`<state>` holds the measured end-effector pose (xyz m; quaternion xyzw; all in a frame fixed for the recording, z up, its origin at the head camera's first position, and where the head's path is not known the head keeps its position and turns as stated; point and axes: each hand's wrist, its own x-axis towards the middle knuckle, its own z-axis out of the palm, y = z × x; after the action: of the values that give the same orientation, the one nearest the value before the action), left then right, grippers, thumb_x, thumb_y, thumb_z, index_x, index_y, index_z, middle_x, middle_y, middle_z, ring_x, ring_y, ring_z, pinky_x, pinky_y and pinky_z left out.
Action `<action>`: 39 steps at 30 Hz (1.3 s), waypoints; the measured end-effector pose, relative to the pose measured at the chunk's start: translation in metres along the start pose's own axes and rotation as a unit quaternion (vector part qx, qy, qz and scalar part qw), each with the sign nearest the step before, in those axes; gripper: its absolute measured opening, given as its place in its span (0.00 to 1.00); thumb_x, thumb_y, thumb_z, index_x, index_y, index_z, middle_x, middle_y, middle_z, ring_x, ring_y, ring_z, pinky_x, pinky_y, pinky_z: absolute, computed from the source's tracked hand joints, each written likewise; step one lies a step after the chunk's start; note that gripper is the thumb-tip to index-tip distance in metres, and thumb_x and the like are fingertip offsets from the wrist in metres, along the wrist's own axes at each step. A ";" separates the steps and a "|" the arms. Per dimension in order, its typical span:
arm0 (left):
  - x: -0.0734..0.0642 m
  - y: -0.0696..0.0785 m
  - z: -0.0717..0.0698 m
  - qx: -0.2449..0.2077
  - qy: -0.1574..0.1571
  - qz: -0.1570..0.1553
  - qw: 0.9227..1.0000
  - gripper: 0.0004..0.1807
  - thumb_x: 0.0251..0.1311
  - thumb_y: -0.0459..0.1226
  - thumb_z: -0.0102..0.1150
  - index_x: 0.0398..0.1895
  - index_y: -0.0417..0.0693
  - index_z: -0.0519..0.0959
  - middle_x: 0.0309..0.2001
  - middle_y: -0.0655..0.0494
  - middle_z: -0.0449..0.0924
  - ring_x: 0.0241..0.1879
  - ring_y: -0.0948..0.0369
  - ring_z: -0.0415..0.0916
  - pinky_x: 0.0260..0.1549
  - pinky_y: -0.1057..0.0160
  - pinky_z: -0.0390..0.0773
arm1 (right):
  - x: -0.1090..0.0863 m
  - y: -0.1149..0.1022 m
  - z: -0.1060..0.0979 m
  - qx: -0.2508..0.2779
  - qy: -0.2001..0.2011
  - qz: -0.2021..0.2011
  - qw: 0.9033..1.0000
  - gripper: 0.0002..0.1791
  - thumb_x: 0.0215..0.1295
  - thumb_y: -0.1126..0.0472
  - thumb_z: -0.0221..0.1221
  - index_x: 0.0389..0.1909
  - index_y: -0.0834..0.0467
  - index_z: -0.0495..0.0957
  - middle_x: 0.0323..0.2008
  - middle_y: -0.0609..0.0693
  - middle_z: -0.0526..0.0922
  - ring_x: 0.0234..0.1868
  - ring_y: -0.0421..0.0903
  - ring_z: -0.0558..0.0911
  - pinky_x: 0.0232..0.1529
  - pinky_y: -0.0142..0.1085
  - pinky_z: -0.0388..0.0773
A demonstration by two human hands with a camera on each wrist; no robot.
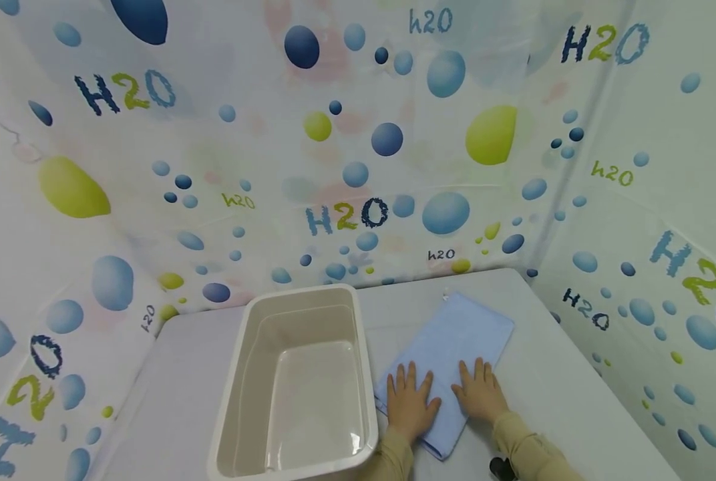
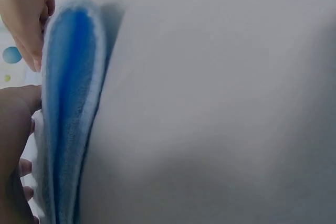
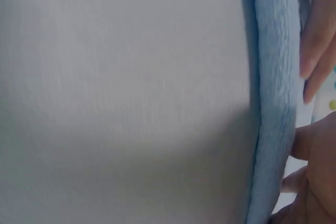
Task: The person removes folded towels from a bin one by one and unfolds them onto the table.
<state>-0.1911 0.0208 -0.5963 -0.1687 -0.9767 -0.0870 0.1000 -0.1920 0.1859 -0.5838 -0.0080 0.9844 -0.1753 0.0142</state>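
A folded light blue towel [image 1: 454, 341] lies at a slant on the white table, to the right of the beige tub. My left hand [image 1: 409, 404] rests on the towel's lower left part with its fingers spread. On the right side of the towel, my right hand [image 1: 480, 394] lies flat, fingers pointing away from me. In the left wrist view the folded end of the towel [image 2: 73, 108] shows as a loop of layers, with the left hand [image 2: 16, 145] at its top face. The right wrist view shows the towel's thick edge [image 3: 273, 87] beside the right hand [image 3: 315, 166].
A beige plastic tub [image 1: 298, 300] stands left of the towel, its rim close to the left hand. A small black object [image 1: 502, 469] sits near the right sleeve. White curtains [image 1: 256, 147] printed with drops and H2O surround the white table [image 1: 550, 374].
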 end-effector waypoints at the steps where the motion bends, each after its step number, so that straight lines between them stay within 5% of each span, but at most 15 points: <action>1: 0.001 0.000 0.000 -0.005 0.000 -0.004 1.000 0.26 0.58 0.56 0.50 0.60 0.64 0.72 0.65 0.48 0.67 0.65 0.46 0.62 0.61 0.43 0.62 | -0.002 -0.002 0.001 -0.002 0.003 0.000 1.000 0.30 0.66 0.57 0.50 0.62 0.72 0.62 0.61 0.84 0.51 0.63 0.80 0.51 0.62 0.66 0.53; 9: 0.005 -0.001 0.009 -0.013 -0.003 -0.016 1.000 0.27 0.59 0.58 0.48 0.61 0.64 0.71 0.66 0.49 0.66 0.66 0.46 0.61 0.62 0.43 0.61 | -0.008 -0.009 0.001 -0.008 0.016 0.004 1.000 0.28 0.65 0.59 0.51 0.61 0.72 0.63 0.60 0.85 0.54 0.63 0.80 0.53 0.61 0.64 0.57; 19: -0.011 -0.003 -0.005 -0.043 -0.014 -0.004 0.999 0.27 0.58 0.54 0.52 0.60 0.58 0.73 0.64 0.46 0.67 0.64 0.45 0.63 0.59 0.44 0.64 | 0.002 0.001 -0.001 -0.002 0.019 -0.057 0.998 0.28 0.63 0.60 0.53 0.59 0.74 0.65 0.57 0.87 0.54 0.61 0.81 0.54 0.59 0.64 0.60; 29: -0.034 0.011 -0.013 0.003 -0.045 0.010 0.999 0.30 0.59 0.59 0.48 0.62 0.58 0.71 0.63 0.41 0.67 0.62 0.44 0.65 0.53 0.49 0.68 | 0.018 0.019 -0.013 0.052 -0.073 -0.101 0.991 0.32 0.62 0.60 0.54 0.64 0.71 0.60 0.63 0.85 0.46 0.65 0.79 0.46 0.62 0.67 0.51; 39: -0.047 0.019 -0.013 0.047 -0.025 0.039 0.998 0.27 0.61 0.59 0.44 0.60 0.62 0.73 0.59 0.41 0.71 0.58 0.47 0.71 0.49 0.55 0.70 | 0.040 0.023 -0.020 0.075 -0.114 -0.111 0.984 0.37 0.52 0.59 0.56 0.65 0.67 0.61 0.66 0.79 0.47 0.68 0.74 0.46 0.65 0.65 0.48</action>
<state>-0.1388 0.0209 -0.5914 -0.2040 -0.9746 -0.0323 0.0866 -0.2333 0.2134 -0.5742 -0.1362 0.9534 -0.2469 0.1075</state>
